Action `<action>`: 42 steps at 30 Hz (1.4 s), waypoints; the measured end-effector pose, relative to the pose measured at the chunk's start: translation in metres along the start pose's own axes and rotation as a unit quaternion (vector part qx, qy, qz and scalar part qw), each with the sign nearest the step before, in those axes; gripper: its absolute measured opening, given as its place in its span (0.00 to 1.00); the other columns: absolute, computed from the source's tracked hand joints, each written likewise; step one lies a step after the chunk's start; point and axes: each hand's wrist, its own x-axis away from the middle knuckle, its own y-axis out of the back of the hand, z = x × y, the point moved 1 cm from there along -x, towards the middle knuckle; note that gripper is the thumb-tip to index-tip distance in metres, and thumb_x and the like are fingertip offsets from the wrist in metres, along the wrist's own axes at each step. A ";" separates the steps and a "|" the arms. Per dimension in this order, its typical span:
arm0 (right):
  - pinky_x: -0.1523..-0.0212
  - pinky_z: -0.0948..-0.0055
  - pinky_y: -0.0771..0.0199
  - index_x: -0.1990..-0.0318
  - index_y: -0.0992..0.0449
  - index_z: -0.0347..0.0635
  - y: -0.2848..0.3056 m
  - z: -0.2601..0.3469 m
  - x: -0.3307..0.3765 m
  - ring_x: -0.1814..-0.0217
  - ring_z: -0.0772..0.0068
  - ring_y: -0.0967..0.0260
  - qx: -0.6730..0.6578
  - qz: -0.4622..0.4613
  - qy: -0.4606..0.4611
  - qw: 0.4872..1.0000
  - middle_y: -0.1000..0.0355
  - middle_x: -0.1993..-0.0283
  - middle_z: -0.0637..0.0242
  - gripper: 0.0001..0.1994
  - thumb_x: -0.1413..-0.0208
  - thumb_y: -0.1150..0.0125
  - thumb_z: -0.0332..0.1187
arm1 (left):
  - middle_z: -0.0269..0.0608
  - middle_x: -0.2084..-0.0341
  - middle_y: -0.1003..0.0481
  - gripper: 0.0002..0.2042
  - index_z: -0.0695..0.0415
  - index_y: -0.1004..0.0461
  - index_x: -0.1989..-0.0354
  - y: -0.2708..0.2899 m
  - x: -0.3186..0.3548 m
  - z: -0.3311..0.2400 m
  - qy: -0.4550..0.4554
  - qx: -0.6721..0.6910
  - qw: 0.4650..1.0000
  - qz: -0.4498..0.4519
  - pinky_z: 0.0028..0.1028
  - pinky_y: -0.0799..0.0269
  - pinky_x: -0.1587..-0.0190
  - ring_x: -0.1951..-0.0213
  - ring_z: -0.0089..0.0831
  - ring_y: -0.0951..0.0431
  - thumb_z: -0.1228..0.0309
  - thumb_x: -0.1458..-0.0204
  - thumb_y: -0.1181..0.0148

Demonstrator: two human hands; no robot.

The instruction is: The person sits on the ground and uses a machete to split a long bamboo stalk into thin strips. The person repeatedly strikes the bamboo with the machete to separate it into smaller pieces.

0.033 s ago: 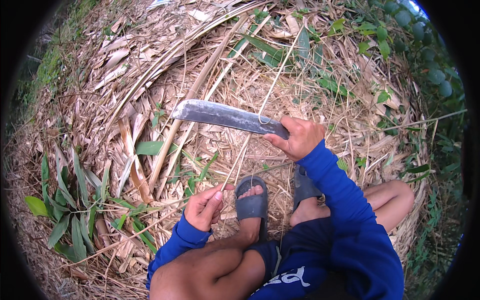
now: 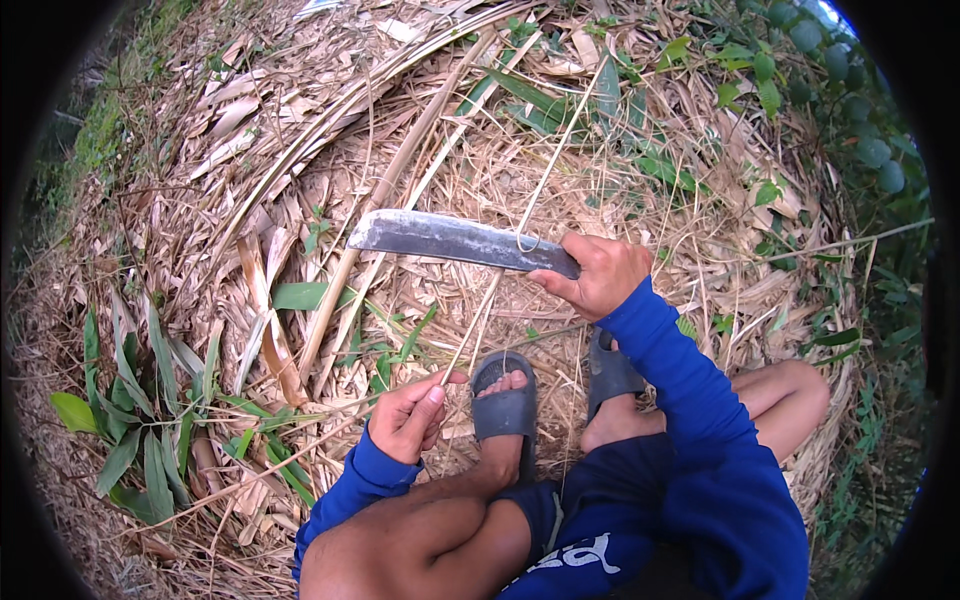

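My right hand (image 2: 603,277) is closed on the near end of a machete (image 2: 440,238), its grip hidden by the palm and fingers. The broad dark blade, pale along the upper edge, points left almost level. In my left hand (image 2: 408,416) a thin pale split strip (image 2: 474,327), bamboo-like, is pinched between thumb and fingers. It slants up toward the blade. Beyond the blade a pale thin strand continues away, with a small loop lying over the blade near my right hand. Whether both are one piece I cannot tell.
Dry leaves and husks (image 2: 210,130) cover the ground, with long split stalks (image 2: 415,135) beyond the blade. A green leafy plant (image 2: 150,450) grows at the left, and dark foliage (image 2: 870,150) lines the right. My sandalled feet (image 2: 505,410) are just below the blade.
The machete's tip has shifted slightly right and toward me, and the blade has turned a little. My left hand stays almost in place.
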 end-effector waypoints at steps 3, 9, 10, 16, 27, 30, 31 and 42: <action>0.77 0.59 0.28 0.75 0.28 0.43 0.000 -0.006 0.001 0.80 0.56 0.28 0.042 0.042 0.018 0.998 0.29 0.81 0.59 0.31 0.51 0.47 0.67 | 0.23 0.87 0.46 0.17 0.70 0.33 0.47 0.006 0.006 0.006 0.004 -0.008 1.000 0.004 0.18 0.56 0.85 0.87 0.13 0.52 0.68 0.36 0.57; 0.75 0.57 0.28 0.73 0.27 0.44 0.004 -0.027 -0.004 0.77 0.54 0.27 0.049 0.049 -0.009 0.998 0.28 0.80 0.57 0.31 0.51 0.48 0.67 | 0.24 0.88 0.47 0.18 0.70 0.33 0.47 0.022 0.022 0.005 0.017 -0.016 1.000 0.012 0.19 0.55 0.85 0.87 0.13 0.52 0.67 0.36 0.57; 0.75 0.56 0.28 0.72 0.27 0.44 0.003 -0.032 -0.003 0.77 0.53 0.26 0.046 0.049 -0.016 0.998 0.28 0.80 0.57 0.31 0.51 0.48 0.67 | 0.24 0.88 0.47 0.18 0.70 0.33 0.47 0.024 0.025 0.005 0.021 -0.014 1.000 0.015 0.19 0.55 0.85 0.87 0.14 0.52 0.67 0.36 0.57; 0.77 0.56 0.31 0.74 0.27 0.45 0.000 -0.050 -0.005 0.76 0.52 0.28 0.063 0.056 -0.052 0.995 0.30 0.81 0.58 0.28 0.50 0.46 0.64 | 0.24 0.88 0.45 0.17 0.67 0.32 0.47 0.038 0.046 0.019 0.055 0.003 0.998 0.011 0.19 0.55 0.84 0.87 0.13 0.50 0.67 0.35 0.57; 0.73 0.50 0.27 0.67 0.23 0.47 0.001 -0.090 -0.006 0.73 0.51 0.25 0.115 0.151 -0.079 0.979 0.27 0.79 0.55 0.32 0.51 0.52 0.70 | 0.24 0.87 0.42 0.16 0.66 0.31 0.48 0.060 0.088 0.030 0.064 -0.046 0.996 0.035 0.18 0.52 0.81 0.85 0.14 0.47 0.68 0.35 0.56; 0.72 0.50 0.27 0.66 0.22 0.46 0.000 -0.090 -0.010 0.72 0.50 0.25 0.130 0.181 -0.081 0.971 0.26 0.78 0.54 0.33 0.50 0.52 0.70 | 0.25 0.87 0.42 0.15 0.66 0.30 0.48 0.063 0.091 0.027 0.080 -0.056 0.995 0.026 0.19 0.52 0.80 0.85 0.14 0.47 0.68 0.36 0.56; 0.71 0.51 0.27 0.66 0.22 0.46 0.001 -0.090 -0.013 0.72 0.50 0.25 0.134 0.190 -0.084 0.969 0.26 0.78 0.54 0.33 0.50 0.52 0.69 | 0.24 0.87 0.42 0.15 0.66 0.30 0.48 0.066 0.092 0.027 0.079 -0.058 0.995 0.023 0.19 0.52 0.80 0.85 0.14 0.47 0.68 0.36 0.55; 0.66 0.53 0.32 0.70 0.21 0.30 0.035 -0.223 0.007 0.72 0.45 0.28 0.077 -0.044 -0.288 0.953 0.30 0.80 0.43 0.39 0.43 0.58 0.66 | 0.27 0.87 0.43 0.20 0.69 0.34 0.45 0.118 0.152 0.065 0.107 0.042 0.992 -0.051 0.19 0.53 0.82 0.85 0.16 0.50 0.65 0.36 0.58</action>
